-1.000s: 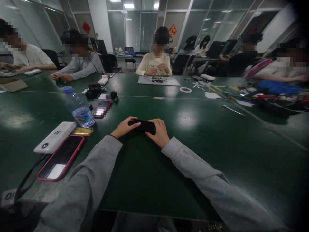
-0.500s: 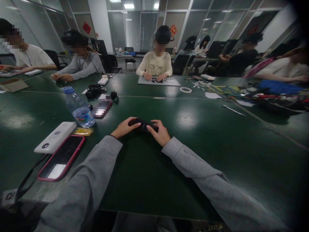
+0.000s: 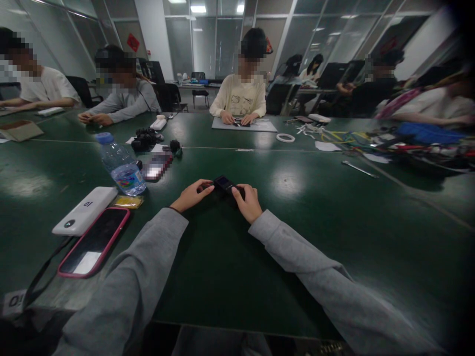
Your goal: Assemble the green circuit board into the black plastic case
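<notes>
Green table (image 3: 297,237): extends beneath and around the fingers. Person (image 3: 241,96): seated across it, beyond the fingers. Water bottle (image 3: 120,160): upright, left of the left fingers. Left hand (image 3: 192,196): thumb and fingertips closed on the left end of the black device (image 3: 223,184). Right hand (image 3: 248,201): thumb over the device's right end, the other fingers curled behind it, clamping it. Pink-edged phone (image 3: 95,240): screen up, left of the left fingers and nearer the wearer. White gadget (image 3: 87,210): just beside the phone, farther from the fingers. Black device: between both sets of fingertips, its small screen facing upward. Yellow packet (image 3: 128,201): left of the left fingers, near the bottle's base.
</notes>
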Tool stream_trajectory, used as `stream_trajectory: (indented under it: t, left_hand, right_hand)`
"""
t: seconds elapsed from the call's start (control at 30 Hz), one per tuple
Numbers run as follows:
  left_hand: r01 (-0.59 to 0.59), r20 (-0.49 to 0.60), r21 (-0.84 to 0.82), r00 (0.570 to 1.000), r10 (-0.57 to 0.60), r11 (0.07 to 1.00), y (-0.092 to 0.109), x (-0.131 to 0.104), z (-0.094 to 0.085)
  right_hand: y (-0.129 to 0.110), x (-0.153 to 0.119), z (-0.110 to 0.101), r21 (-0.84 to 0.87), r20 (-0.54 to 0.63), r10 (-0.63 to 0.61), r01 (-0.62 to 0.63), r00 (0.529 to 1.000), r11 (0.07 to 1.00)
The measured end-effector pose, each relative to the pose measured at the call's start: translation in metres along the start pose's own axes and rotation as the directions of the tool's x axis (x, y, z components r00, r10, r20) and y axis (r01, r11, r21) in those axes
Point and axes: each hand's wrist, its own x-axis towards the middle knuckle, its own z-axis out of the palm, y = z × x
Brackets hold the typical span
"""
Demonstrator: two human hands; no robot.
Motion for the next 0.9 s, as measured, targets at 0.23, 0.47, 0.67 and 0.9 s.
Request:
stream_trajectory:
  t: [0.23,0.47,0.67,0.9]
  left_hand:
    - [0.000,-0.001,0.010,1.000,0.000,1.000,0.002,0.000,0.001]
    - [-0.008,-0.017,0.016,1.000,0.008,1.000,0.001,0.000,0.001]
    - [-0.010,0.002,0.014,1.000,0.010,1.000,0.005,-0.001,0.000]
    - [-0.016,0.011,0.049,1.000,0.016,0.999,0.010,-0.004,-0.002]
  right_hand:
    - [-0.009,-0.007,-0.002,-0.001,0.071,-0.207,0.208,0.976,0.978]
    - [-0.012,-0.009,-0.003,0.018,0.222,-0.320,0.324,0.921,0.946]
    - [-0.011,-0.009,-0.001,-0.004,0.208,-0.297,0.305,0.932,0.952]
    - [-0.001,-0.007,0.002,-0.064,0.085,-0.200,0.205,0.976,0.977]
